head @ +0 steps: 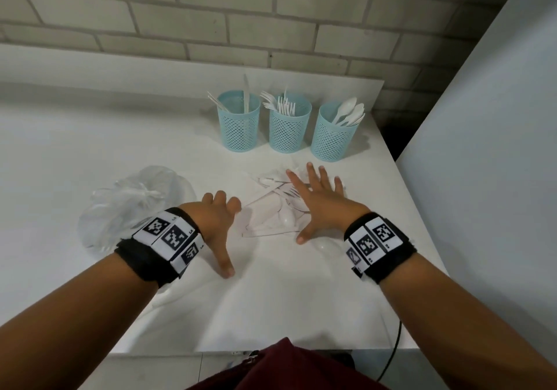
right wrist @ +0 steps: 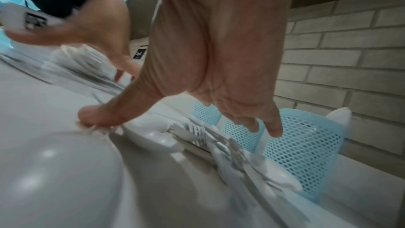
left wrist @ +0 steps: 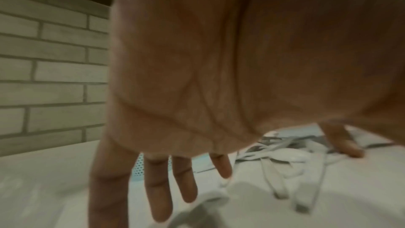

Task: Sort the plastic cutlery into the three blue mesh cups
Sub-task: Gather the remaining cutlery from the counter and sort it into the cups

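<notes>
Three cups [head: 287, 127] upright, cutlery [head: 278, 206] crisscrossed.

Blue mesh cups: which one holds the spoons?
The rightmost cup, nearest the table's right edge; rounded spoon bowls stick out. The middle cup holds forks.

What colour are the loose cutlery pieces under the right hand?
White plastic cutlery pieces, all alike; clearest in the head view.

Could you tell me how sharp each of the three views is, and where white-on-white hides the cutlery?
Head view: sharp; the three cups read clearly, but the loose cutlery pile washes out against the white table. Left wrist view: soft throughout, the left hand fills most of it. Right wrist view: motion-smeared foreground, bowed lines; the right hand stays readable.
</notes>
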The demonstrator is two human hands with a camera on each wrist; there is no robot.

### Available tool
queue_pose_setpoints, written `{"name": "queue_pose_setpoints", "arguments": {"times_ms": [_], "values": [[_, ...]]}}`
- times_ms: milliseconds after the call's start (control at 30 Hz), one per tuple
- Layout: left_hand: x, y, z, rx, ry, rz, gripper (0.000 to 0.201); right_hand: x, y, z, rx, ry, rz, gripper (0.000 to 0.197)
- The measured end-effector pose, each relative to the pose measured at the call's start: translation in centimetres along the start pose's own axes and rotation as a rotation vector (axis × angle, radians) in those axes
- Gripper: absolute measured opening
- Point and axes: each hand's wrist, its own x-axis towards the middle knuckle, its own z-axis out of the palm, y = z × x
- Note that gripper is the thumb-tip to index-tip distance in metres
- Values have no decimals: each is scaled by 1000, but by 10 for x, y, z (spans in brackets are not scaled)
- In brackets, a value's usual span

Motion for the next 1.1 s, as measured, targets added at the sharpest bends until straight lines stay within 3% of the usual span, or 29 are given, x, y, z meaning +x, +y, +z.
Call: {"name": "queue_pose_setpoints", "arguments": {"times_ms": [133, 300, 467, 767, 833, 967, 1100], "values": [[-6, -1, 16, 28, -31, 10, 101, 13, 9, -10, 20, -69, 46, 140], [-3, -5, 12, -151, 102, 73, 60, 26, 14, -16, 13, -123, 66, 133], [17, 3, 4, -350, 235, 103, 22, 31, 16, -21, 14, -54, 84, 119], [29, 24, -4, -505, 310, 119, 25, 36, 19, -18, 191, 72, 19, 92], [32, 26, -7, -647, 322, 85, 26, 39, 19, -18, 274, 96, -14, 87], [39, 32, -14, -1180, 242, 27, 21, 44, 21, -22, 425, 124, 8, 63], [36, 37, -24, -1408, 221, 8, 11, 42, 24, -29, 601, 148, -74, 28]]}}
